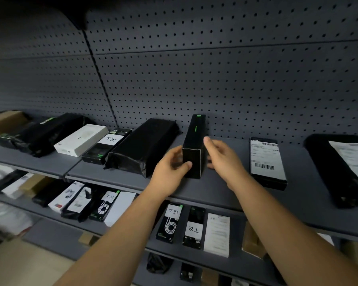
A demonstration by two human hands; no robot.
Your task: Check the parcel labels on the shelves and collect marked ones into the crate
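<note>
The black box (194,145) stands on its long edge on the upper shelf (225,195), its far end against the pegboard wall (236,79). Green lettering runs along its top face. No label is visible on the faces shown.

The left hand (171,168) holds the near end of the box: thumb curled across the end face, remaining fingers behind the left side. The right hand (221,155) is beside the box's right side with fingers extended and relaxed; whether they touch the box cannot be told.

Left of the left grip lies a black wrapped parcel (143,145), then a black box with a handwritten white label (108,145), then a white box (81,139). Right of the right grip lies a flat black parcel with a barcode label (267,162). Below both grips, the lower shelf (56,236) carries more boxes, among them a box with a handwritten label (191,228).
</note>
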